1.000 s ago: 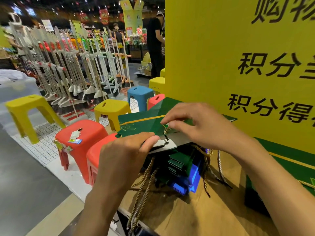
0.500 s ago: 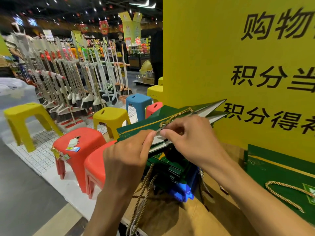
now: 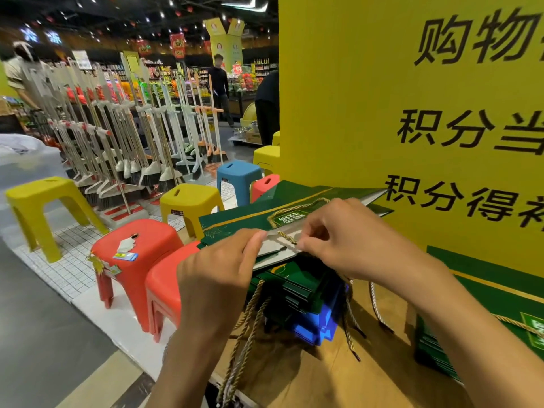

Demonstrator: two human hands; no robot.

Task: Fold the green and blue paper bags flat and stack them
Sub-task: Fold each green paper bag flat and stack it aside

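Right hand (image 3: 338, 240) fingertips pinch the rope handle at the green bag's (image 3: 265, 213) white open edge; left hand (image 3: 217, 278) thumb and fingers clamp that same edge just beside them. Bag's long axis runs away up-right from both hands, hovering right over the folded stack (image 3: 306, 307) on the wooden counter (image 3: 323, 378). Right hand's nearer the middle.
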